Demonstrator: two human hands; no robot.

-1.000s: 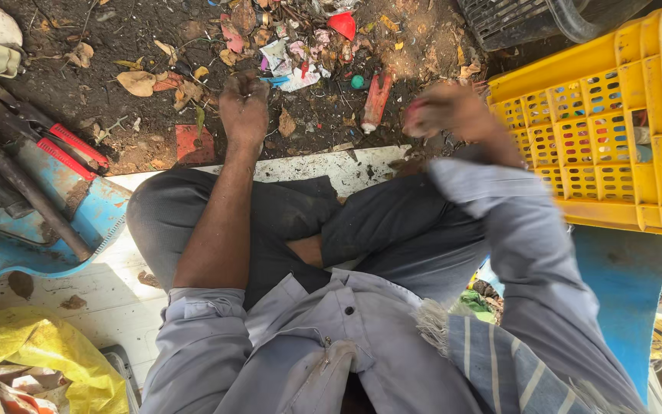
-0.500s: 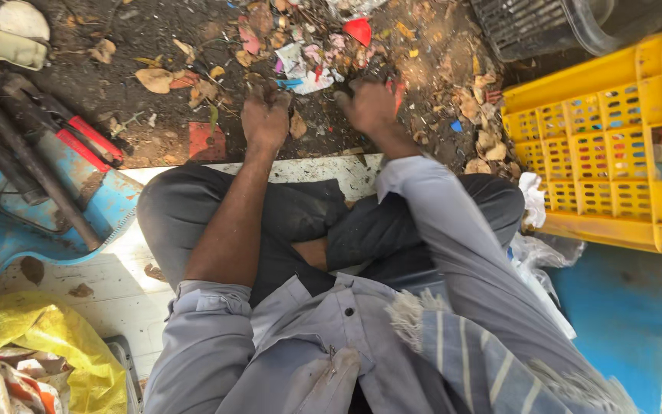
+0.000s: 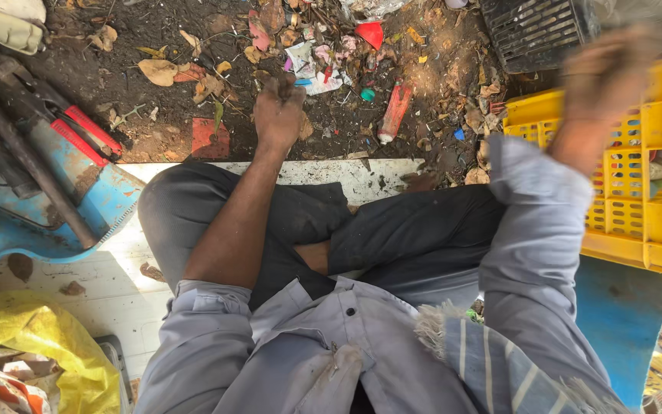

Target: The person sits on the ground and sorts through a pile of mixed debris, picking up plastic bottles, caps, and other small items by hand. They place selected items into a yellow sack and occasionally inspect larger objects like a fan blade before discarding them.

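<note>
- Sitting cross-legged on a white board (image 3: 331, 172), the person reaches the left hand (image 3: 279, 111) down onto the dirt ground (image 3: 116, 69) just beyond the board's far edge.
- The left hand is curled, fingers bent down into the litter; whether it has hold of anything cannot be told.
- Scraps of paper and plastic (image 3: 312, 61) lie touching or just beside that hand on its far right, with dry leaves (image 3: 158, 71) further left.
- A red tube-like piece (image 3: 394, 110) lies tilted on the dirt to the right of the left hand, apart from it; a small red flat piece (image 3: 210, 138) lies to its left, near the board's edge.
- A red plastic shard (image 3: 371, 32) sits at the far side among the rubbish.
- The right hand (image 3: 614, 65) is raised over the yellow crate (image 3: 637, 230) on the right and is blurred; how far it is open and whether it holds anything cannot be told.
- The yellow crate has slotted walls; its contents are mostly hidden by the arm and the frame edge.
- A black slotted basket (image 3: 538, 31) stands just beyond the crate, at the far right.
- On the left, dark metal bars (image 3: 17, 153) and red-handled tools (image 3: 86, 134) rest over a blue plastic piece (image 3: 32, 222).
- A yellow bag (image 3: 32, 345) lies at the near left, with crumpled wrappers beside it.
</note>
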